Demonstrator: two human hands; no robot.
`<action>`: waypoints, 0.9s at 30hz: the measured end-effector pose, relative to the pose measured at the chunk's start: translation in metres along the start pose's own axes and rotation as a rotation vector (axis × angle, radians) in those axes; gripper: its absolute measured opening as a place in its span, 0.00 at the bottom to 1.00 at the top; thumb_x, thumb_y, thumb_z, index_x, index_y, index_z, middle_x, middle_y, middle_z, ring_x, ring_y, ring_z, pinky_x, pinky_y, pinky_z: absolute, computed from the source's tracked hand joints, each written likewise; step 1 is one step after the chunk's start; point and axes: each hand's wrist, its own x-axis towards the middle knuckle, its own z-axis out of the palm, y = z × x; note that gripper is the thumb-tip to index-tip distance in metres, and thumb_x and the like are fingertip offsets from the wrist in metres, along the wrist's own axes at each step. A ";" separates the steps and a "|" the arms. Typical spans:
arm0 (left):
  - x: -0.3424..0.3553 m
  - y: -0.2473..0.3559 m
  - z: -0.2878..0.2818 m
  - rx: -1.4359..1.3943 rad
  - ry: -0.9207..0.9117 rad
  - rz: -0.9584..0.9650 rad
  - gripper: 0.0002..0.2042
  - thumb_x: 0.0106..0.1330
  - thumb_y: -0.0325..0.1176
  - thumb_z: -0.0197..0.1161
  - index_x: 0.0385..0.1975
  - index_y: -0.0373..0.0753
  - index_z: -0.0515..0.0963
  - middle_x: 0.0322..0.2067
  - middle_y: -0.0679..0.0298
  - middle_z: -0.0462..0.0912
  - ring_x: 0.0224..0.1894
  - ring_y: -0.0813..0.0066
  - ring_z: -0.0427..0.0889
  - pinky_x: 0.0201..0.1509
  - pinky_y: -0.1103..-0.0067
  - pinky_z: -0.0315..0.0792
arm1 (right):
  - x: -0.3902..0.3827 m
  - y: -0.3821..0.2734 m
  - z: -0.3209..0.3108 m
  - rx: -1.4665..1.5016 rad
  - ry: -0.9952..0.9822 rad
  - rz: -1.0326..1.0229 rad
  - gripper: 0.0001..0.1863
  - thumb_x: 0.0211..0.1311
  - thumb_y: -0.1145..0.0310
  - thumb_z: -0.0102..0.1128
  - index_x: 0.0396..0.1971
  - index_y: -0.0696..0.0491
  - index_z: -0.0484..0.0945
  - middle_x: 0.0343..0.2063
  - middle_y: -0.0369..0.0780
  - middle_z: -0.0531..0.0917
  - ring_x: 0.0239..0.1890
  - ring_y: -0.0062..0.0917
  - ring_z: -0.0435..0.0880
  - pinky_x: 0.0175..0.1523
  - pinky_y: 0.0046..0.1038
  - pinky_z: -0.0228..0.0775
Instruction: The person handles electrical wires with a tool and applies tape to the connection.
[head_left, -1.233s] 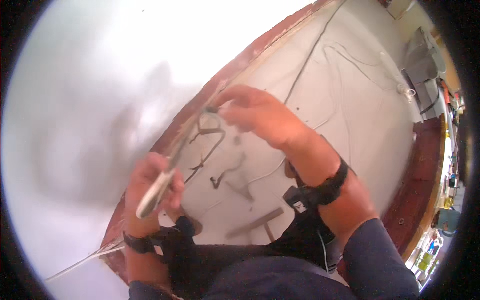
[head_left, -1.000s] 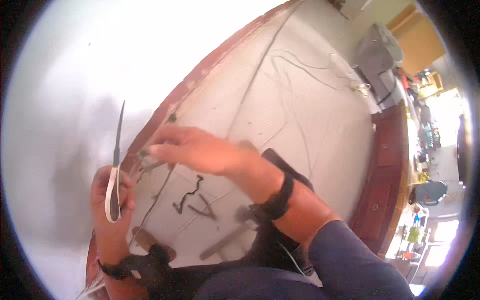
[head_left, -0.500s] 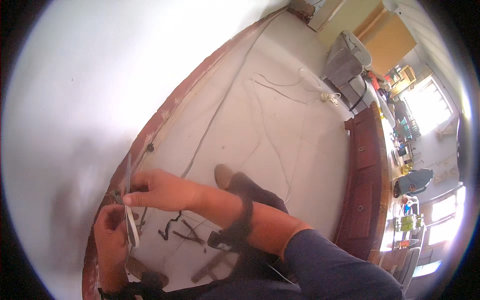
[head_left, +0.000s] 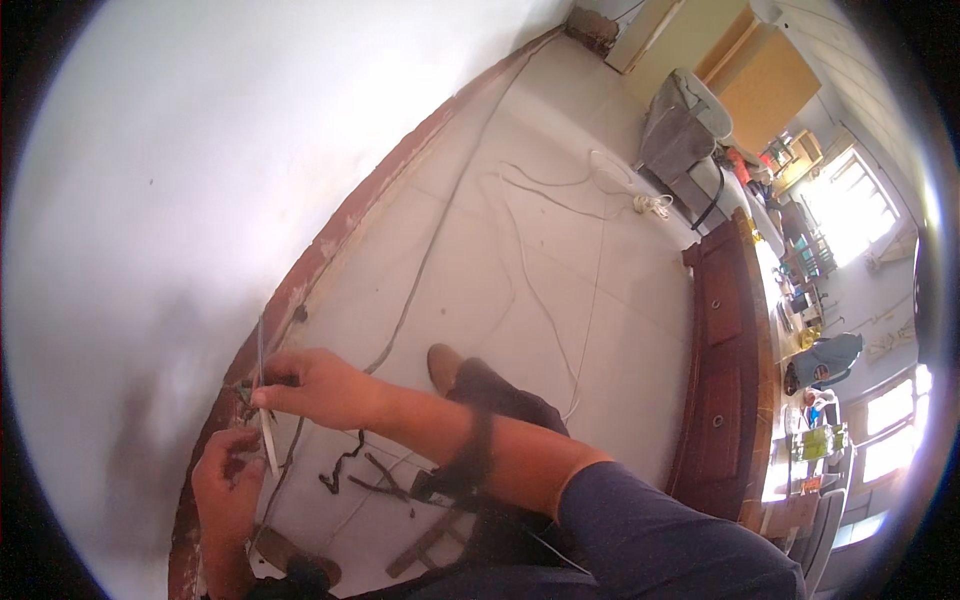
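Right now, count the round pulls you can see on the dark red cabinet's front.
2. One pull is on the farther part of the dark red cabinet, the other pull on the nearer part. Others may be hidden.

- No text, label, brand, number or sign can be read.
- Green-yellow items (head_left: 818, 442) toward the lower end of the tabletop (head_left: 776, 478): too small for any print to be made out.
- Blue-grey article (head_left: 838, 352) at the tabletop's window-side edge: a small roundish mark is seen; no lettering can be resolved.
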 end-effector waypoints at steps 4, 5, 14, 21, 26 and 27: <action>-0.002 -0.002 0.003 -0.037 -0.002 -0.061 0.14 0.55 0.20 0.60 0.43 0.34 0.76 0.40 0.62 0.81 0.40 0.77 0.78 0.44 0.79 0.73 | 0.004 0.008 0.004 -0.020 0.024 0.017 0.15 0.64 0.61 0.60 0.39 0.60 0.79 0.31 0.39 0.81 0.36 0.19 0.75 0.44 0.25 0.69; -0.003 -0.003 0.005 -0.038 -0.002 -0.061 0.14 0.55 0.20 0.60 0.43 0.34 0.76 0.40 0.62 0.81 0.40 0.77 0.78 0.44 0.79 0.73 | 0.004 0.009 0.006 -0.017 0.039 0.017 0.15 0.64 0.62 0.60 0.39 0.60 0.79 0.31 0.38 0.81 0.36 0.19 0.75 0.43 0.26 0.69; -0.007 -0.007 0.014 -0.152 -0.016 -0.136 0.19 0.54 0.22 0.62 0.47 0.31 0.73 0.40 0.59 0.81 0.40 0.74 0.79 0.45 0.77 0.73 | 0.003 0.005 0.010 -0.208 0.022 -0.036 0.23 0.60 0.54 0.61 0.41 0.62 0.78 0.36 0.50 0.82 0.39 0.37 0.81 0.44 0.36 0.71; -0.004 0.018 0.022 0.011 -0.017 -0.231 0.16 0.47 0.24 0.68 0.38 0.29 0.76 0.31 0.56 0.82 0.33 0.71 0.81 0.40 0.76 0.74 | -0.001 0.007 0.013 -0.287 -0.006 -0.046 0.23 0.59 0.52 0.62 0.39 0.60 0.79 0.35 0.52 0.80 0.39 0.43 0.80 0.44 0.39 0.70; -0.012 0.018 0.007 0.092 -0.035 -0.196 0.15 0.46 0.25 0.69 0.34 0.29 0.78 0.28 0.57 0.83 0.30 0.71 0.81 0.39 0.74 0.74 | 0.001 0.011 0.019 -0.331 -0.038 -0.079 0.25 0.60 0.48 0.61 0.36 0.60 0.78 0.35 0.50 0.81 0.41 0.41 0.80 0.46 0.36 0.71; -0.013 0.017 0.001 0.143 -0.002 -0.157 0.14 0.47 0.26 0.69 0.35 0.29 0.78 0.29 0.58 0.83 0.30 0.72 0.80 0.38 0.76 0.74 | 0.003 0.009 0.022 -0.314 -0.061 -0.081 0.25 0.60 0.48 0.61 0.36 0.60 0.78 0.35 0.50 0.81 0.41 0.41 0.80 0.46 0.36 0.71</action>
